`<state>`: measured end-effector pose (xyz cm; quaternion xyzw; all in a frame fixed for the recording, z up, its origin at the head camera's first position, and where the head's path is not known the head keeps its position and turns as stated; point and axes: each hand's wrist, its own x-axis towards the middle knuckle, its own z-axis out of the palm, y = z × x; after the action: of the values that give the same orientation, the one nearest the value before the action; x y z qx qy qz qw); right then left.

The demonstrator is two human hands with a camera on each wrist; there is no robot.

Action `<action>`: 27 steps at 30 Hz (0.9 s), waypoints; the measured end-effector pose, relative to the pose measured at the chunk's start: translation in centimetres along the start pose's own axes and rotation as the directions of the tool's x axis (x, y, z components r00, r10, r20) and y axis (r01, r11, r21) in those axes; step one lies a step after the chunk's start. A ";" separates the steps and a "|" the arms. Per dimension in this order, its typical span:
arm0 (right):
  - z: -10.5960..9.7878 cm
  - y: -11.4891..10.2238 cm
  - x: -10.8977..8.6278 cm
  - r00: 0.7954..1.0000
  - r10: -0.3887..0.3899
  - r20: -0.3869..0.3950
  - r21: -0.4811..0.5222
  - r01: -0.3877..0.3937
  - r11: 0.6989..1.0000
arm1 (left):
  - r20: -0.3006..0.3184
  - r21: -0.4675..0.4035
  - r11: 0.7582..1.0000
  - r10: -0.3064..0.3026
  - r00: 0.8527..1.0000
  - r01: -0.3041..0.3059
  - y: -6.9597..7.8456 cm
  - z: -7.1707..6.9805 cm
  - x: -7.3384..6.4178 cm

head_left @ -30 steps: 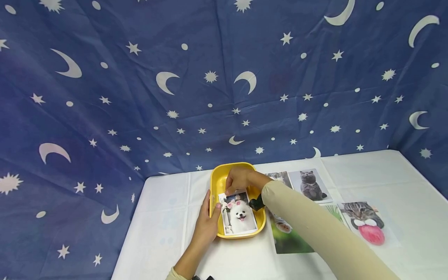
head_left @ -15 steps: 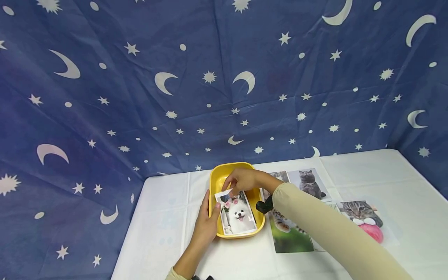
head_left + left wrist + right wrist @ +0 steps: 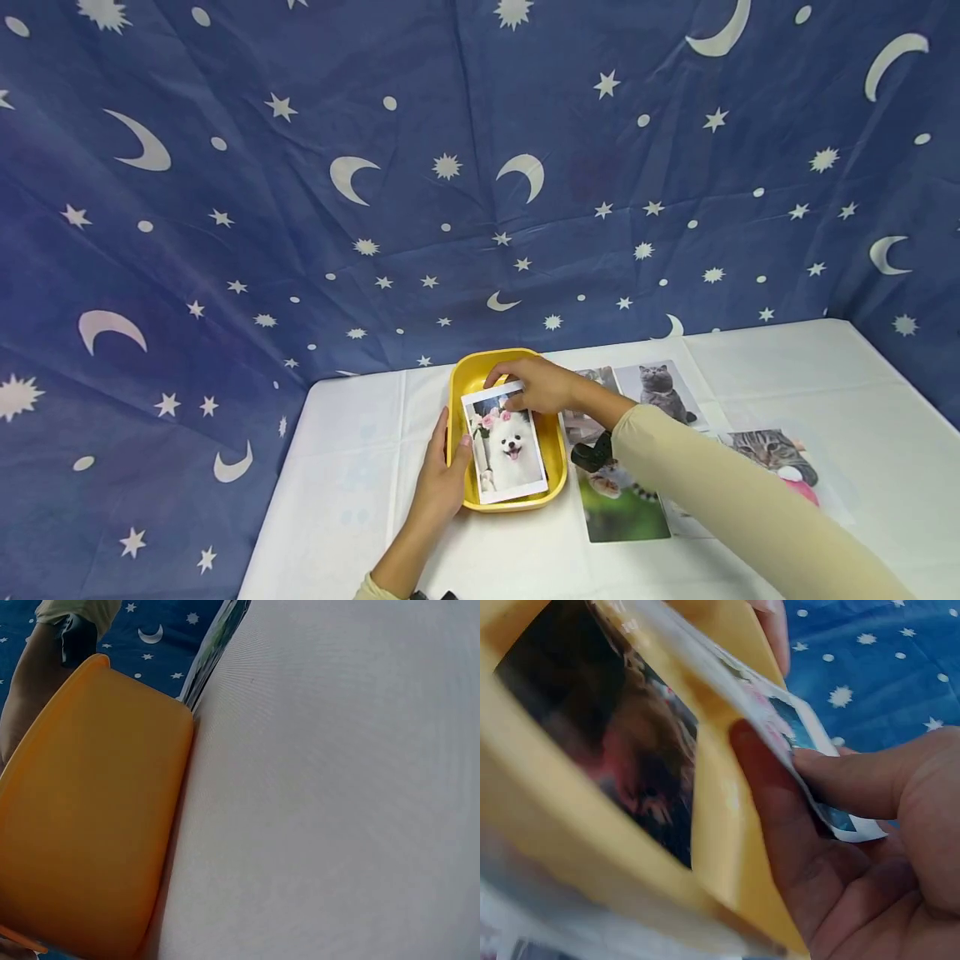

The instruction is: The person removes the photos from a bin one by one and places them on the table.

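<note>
My right hand (image 3: 543, 386) pinches the top edge of a photo print of a white fluffy dog with pink flowers (image 3: 512, 454). In the right wrist view the thumb lies on the picture side of this dog photo (image 3: 810, 727) and a finger lies behind it. The photo is lifted at a tilt over a yellow plastic bin (image 3: 564, 454). Another dark photo print (image 3: 562, 697) lies inside the bin. My left hand (image 3: 444, 477) holds the bin's left side, thumb over the rim and fingers along the outer wall. The left wrist view shows mostly the outer wall of the bin (image 3: 90, 810).
Right of the bin, several animal photos lie on the white tablecloth (image 3: 337, 500): a grey cat (image 3: 660, 392), a tabby with a pink ball (image 3: 772, 450) and a tiger cub on green (image 3: 622, 512), partly under my right arm. A blue star-and-moon curtain (image 3: 420, 217) hangs behind.
My right hand has drawn back to the right and now pinches the dog photo, whose top edge has risen from the bin. The left hand stays on the bin's side.
</note>
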<state>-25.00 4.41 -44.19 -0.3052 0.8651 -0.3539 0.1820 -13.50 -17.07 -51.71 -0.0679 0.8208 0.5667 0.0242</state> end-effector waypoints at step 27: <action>-13.9 14.7 -18.4 0.861 0.356 -0.364 0.216 -0.293 0.931 | 0.007 -0.052 0.999 -0.002 1.000 0.003 -0.3 0.0 -0.1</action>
<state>-24.52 31.77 -43.54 -0.0616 0.8930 -0.4380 0.0828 -13.38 -17.13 -51.95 -0.0675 0.8057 0.5879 0.0260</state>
